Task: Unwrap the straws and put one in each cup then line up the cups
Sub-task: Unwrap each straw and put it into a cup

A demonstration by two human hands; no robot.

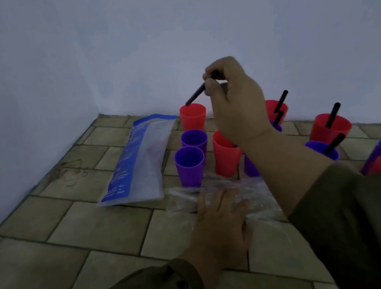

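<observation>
My right hand [234, 98] pinches a black straw [196, 96] whose lower tip hangs just over the rim of the far red cup [193, 117]. In front of that cup stand two empty purple cups [194, 138] [190, 166] and a red cup [225, 155] partly behind my wrist. To the right, several red and purple cups hold black straws, among them a red one [330, 127] and a purple one [322, 149]. My left hand [220, 219] lies flat, fingers spread, on crumpled clear plastic wrap [247, 185].
A blue and clear straw bag [137, 162] lies flat to the left of the cups on the tile-patterned mat [86, 234]. White walls meet in a corner close behind the cups. My olive sleeves fill the lower right.
</observation>
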